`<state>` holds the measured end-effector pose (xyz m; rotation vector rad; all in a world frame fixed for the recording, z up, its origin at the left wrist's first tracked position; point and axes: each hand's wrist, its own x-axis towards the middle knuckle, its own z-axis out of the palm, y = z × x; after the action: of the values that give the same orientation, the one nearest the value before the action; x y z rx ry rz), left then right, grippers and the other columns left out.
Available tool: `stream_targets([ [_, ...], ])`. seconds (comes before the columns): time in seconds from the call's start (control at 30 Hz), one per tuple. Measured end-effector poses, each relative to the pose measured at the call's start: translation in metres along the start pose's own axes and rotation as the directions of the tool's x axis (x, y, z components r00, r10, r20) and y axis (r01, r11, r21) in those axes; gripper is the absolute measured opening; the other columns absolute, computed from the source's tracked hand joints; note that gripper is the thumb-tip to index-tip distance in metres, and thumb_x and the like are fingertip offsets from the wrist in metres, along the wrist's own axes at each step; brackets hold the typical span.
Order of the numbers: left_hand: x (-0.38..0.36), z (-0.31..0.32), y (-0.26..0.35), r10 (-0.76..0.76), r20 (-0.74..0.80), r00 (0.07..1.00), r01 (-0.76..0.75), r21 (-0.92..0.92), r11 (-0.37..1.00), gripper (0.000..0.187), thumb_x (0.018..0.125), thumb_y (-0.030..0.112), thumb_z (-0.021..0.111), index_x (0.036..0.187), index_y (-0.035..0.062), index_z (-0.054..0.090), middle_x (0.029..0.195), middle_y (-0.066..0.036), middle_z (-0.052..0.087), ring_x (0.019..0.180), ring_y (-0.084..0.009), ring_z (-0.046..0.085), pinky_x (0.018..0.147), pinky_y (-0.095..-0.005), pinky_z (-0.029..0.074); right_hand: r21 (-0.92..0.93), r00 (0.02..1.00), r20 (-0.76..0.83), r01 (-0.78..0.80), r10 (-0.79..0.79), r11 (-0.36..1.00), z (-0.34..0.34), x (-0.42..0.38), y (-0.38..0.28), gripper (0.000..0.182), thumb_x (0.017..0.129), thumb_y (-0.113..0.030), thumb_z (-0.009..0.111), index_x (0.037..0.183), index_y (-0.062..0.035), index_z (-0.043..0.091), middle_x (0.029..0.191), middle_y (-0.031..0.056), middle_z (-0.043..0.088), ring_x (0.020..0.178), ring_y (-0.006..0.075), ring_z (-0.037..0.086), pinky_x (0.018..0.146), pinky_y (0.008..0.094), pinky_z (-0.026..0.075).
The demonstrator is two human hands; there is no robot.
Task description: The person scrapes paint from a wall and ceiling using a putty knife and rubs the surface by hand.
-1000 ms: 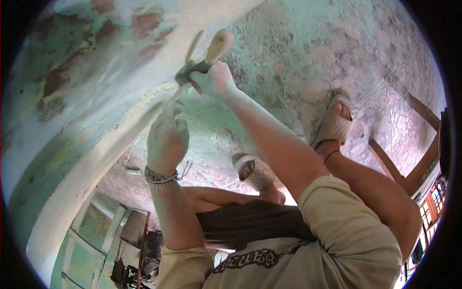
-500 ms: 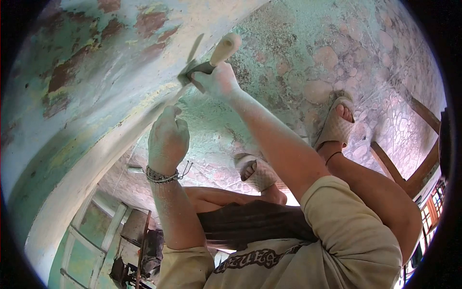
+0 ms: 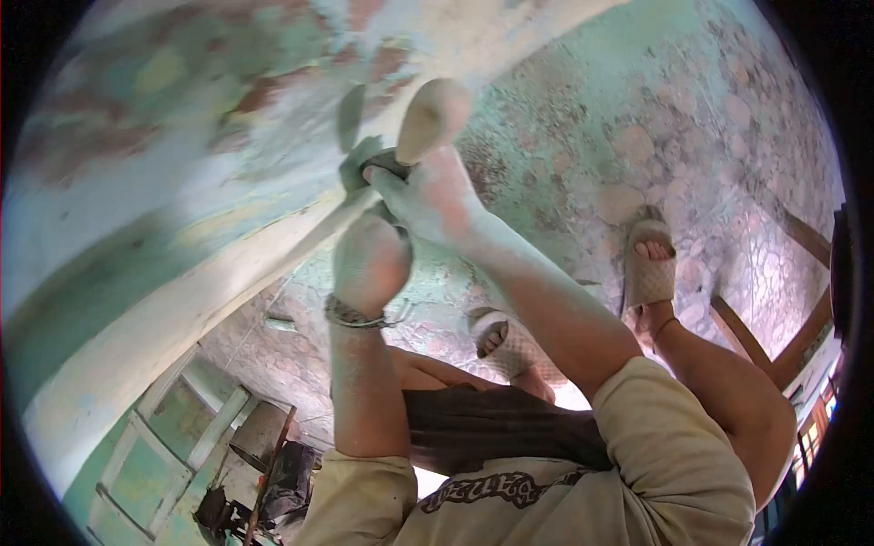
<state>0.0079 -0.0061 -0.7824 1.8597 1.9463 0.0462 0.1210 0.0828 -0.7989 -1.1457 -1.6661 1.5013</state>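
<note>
My right hand (image 3: 435, 196), coated in pale dust, is closed around a scraper (image 3: 432, 126). The scraper's thick, pale handle points up, and its dark metal part shows beside my thumb at the wall. Just below it is my left hand (image 3: 371, 264), dusty too, with its fingers curled in close to the wall's edge. Whether those fingers hold anything is hidden. A braided bracelet circles the left wrist. The wall (image 3: 273, 196) has worn green and white paint with bare reddish patches, and the scraper's shadow falls on it.
My sandalled feet (image 3: 651, 264) rest on the mottled stone-patterned floor (image 3: 583, 136). Wooden bars (image 3: 801, 341) stand at the right. At lower left are a pale frame (image 3: 205, 423) and dark clutter (image 3: 287, 473).
The view has shifted, so the scene sits further right and lower. My left hand has drawn nearer to my right hand. The right hand still grips the scraper, whose handle is blurred by motion.
</note>
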Motion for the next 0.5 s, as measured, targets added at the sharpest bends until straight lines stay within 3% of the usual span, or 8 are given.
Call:
stream_targets([
  [0.07,-0.008,0.009,-0.004,0.057,-0.015,0.998,-0.057,-0.008,0.998,0.012,0.077,0.01,0.053,0.081,0.0023,0.061,0.075,-0.019,0.062,0.071,-0.0371,0.061,0.065,-0.0492,0.049,-0.02,0.994,-0.037,0.105,-0.106,0.994,-0.002,-0.002,-0.023,0.018,0.082,-0.023,0.061,0.081,-0.006,0.067,0.073,0.0199,0.064,0.072,0.039,0.062,0.065,0.0439,0.051],
  [0.13,-0.02,0.03,-0.01,0.037,-0.038,0.999,-0.035,0.051,0.998,0.012,0.074,0.012,0.054,0.078,0.0047,0.063,0.072,-0.018,0.062,0.067,-0.0375,0.061,0.063,-0.0499,0.049,0.098,0.994,-0.043,0.102,-0.098,0.99,-0.009,-0.005,-0.053,0.017,0.082,-0.022,0.062,0.083,-0.0058,0.068,0.074,0.0207,0.063,0.072,0.0393,0.062,0.065,0.0432,0.052],
  [0.17,-0.023,0.02,0.004,0.021,-0.036,0.999,-0.023,-0.034,0.999,0.012,0.074,0.012,0.054,0.079,0.0052,0.063,0.072,-0.018,0.062,0.065,-0.038,0.061,0.064,-0.0507,0.049,0.155,0.995,-0.041,0.098,-0.093,0.983,-0.01,-0.006,-0.064,0.017,0.082,-0.022,0.063,0.083,-0.0058,0.068,0.075,0.0211,0.063,0.073,0.0394,0.062,0.065,0.0429,0.052],
  [0.23,-0.031,0.011,0.019,0.058,-0.081,0.995,-0.062,-0.049,0.997,0.011,0.073,0.012,0.054,0.077,0.0059,0.063,0.073,-0.016,0.063,0.067,-0.0356,0.062,0.062,-0.0494,0.049,0.27,0.986,-0.056,0.164,-0.155,0.949,-0.008,-0.005,-0.075,0.019,0.082,-0.019,0.063,0.088,-0.0029,0.07,0.075,0.0178,0.067,0.069,0.0316,0.065,0.064,0.038,0.052],
  [0.3,-0.041,0.004,0.032,0.041,0.043,0.998,-0.042,0.023,0.999,0.01,0.073,0.013,0.055,0.077,0.0068,0.062,0.074,-0.014,0.064,0.07,-0.0336,0.063,0.062,-0.0479,0.049,0.391,0.98,-0.103,0.198,-0.171,0.899,-0.016,-0.008,-0.089,0.02,0.082,-0.018,0.063,0.09,-0.0012,0.07,0.075,0.0154,0.068,0.066,0.025,0.067,0.063,0.0345,0.052],
  [0.33,-0.047,0.004,0.039,0.029,0.104,0.994,-0.035,0.056,0.998,0.009,0.072,0.013,0.056,0.077,0.0072,0.062,0.074,-0.013,0.064,0.071,-0.0326,0.064,0.061,-0.0472,0.048,0.423,0.997,-0.013,0.074,-0.076,0.903,-0.023,-0.01,-0.088,0.022,0.082,-0.017,0.064,0.092,0.0013,0.07,0.078,0.0127,0.07,0.066,0.0167,0.065,0.065,0.0304,0.051],
  [0.43,-0.063,0.009,0.063,0.076,0.034,0.997,-0.078,0.047,0.996,0.006,0.074,0.012,0.056,0.077,0.0066,0.058,0.072,-0.013,0.062,0.068,-0.0315,0.061,0.061,-0.0445,0.048,0.407,0.995,-0.074,0.09,-0.066,0.909,-0.012,-0.017,-0.071,0.021,0.082,-0.015,0.064,0.092,0.0017,0.069,0.078,0.0133,0.07,0.065,0.0164,0.064,0.065,0.0302,0.051],
  [0.5,-0.068,0.005,0.076,0.054,0.091,0.994,-0.053,-0.006,0.999,0.006,0.074,0.011,0.056,0.076,0.0057,0.057,0.072,-0.014,0.062,0.069,-0.0329,0.061,0.062,-0.0455,0.048,0.248,0.993,-0.039,0.12,-0.114,0.961,-0.022,-0.017,-0.082,0.021,0.082,-0.014,0.065,0.093,0.003,0.068,0.079,0.0114,0.069,0.068,0.0147,0.063,0.065,0.0296,0.049],
])
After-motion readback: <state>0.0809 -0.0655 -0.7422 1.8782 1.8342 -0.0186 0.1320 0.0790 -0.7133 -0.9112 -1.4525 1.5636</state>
